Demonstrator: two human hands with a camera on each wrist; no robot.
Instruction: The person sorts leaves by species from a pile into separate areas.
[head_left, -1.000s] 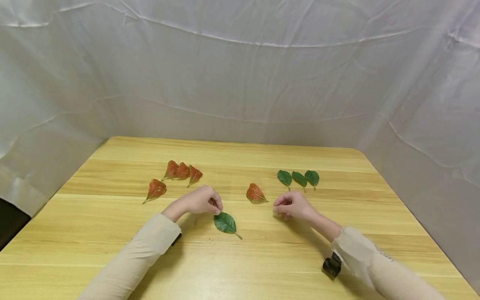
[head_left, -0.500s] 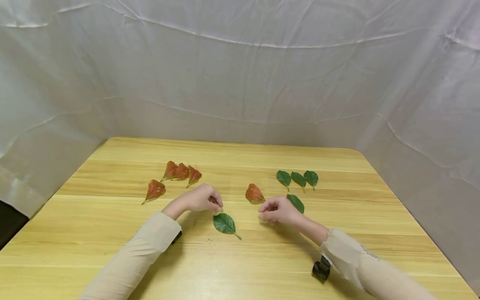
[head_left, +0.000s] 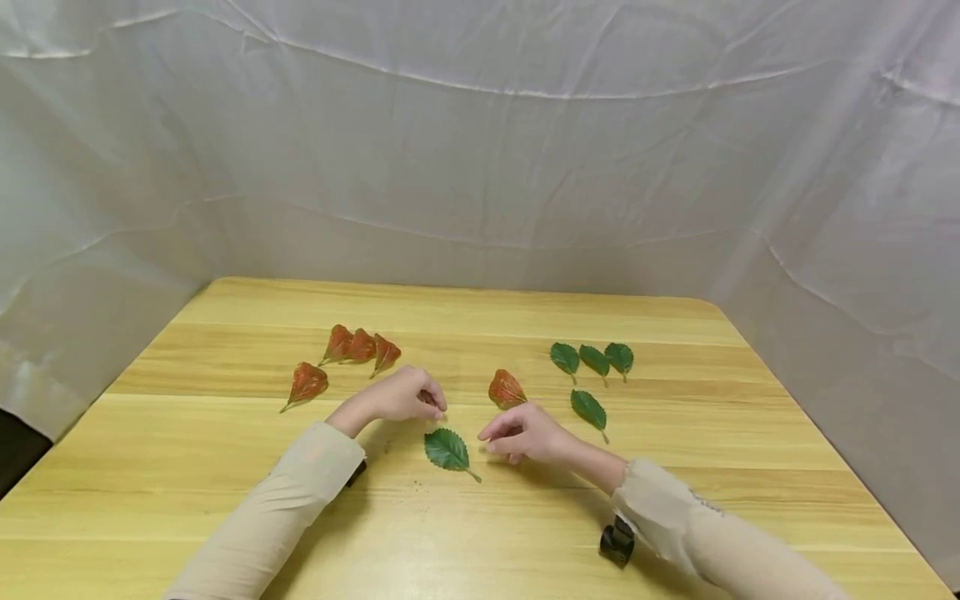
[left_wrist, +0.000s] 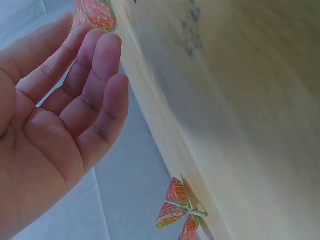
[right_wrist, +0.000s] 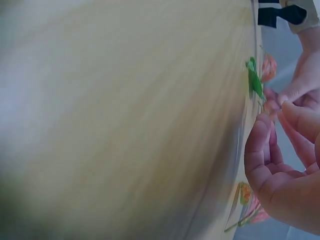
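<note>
In the head view, a serrated green leaf (head_left: pixel 446 450) lies on the wooden table with its stem toward the lower right. My left hand (head_left: pixel 405 396) hovers just behind it, loosely curled and holding nothing; the left wrist view shows the thumb apart from the bent fingers (left_wrist: pixel 102 65). To the leaf's right is my right hand (head_left: pixel 528 433), its thumb and index finger slightly parted with nothing visible between them. A red leaf (head_left: pixel 506 388) lies just behind the right hand, which covers its stem. Another green leaf (head_left: pixel 588 408) sits to the right, beyond that hand.
Several red leaves (head_left: pixel 308 383) are grouped at the back left of the table (head_left: pixel 465 533). Three green leaves (head_left: pixel 595 360) form a row at the back right. A pale curtain (head_left: pixel 480 167) surrounds the table's back and sides. Black wrist cameras hang under both sleeves.
My right hand has moved left toward the middle green leaf, uncovering the single green leaf on the right. My left hand has stayed nearly still.
</note>
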